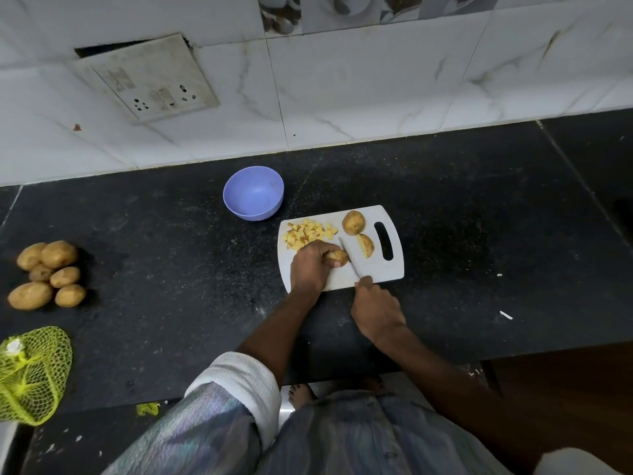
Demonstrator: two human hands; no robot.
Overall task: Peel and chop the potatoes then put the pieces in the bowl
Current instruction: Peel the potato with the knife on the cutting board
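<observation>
A white cutting board (387,269) lies on the black counter. My left hand (310,267) presses a potato piece (337,257) down on the board. My right hand (375,311) grips a knife (348,258), its blade standing against the right side of that piece. A heap of yellow chopped cubes (306,233) with skin on some sits at the board's far left. A whole potato (354,222) and a cut potato half (365,245) rest near the board's handle slot. The purple bowl (253,193) stands empty behind the board, to its left.
Several unpeeled potatoes (48,274) lie in a pile at the counter's left. A yellow-green net bag (30,373) sits at the near left edge. A tiled wall with a socket plate (147,77) rises behind the counter.
</observation>
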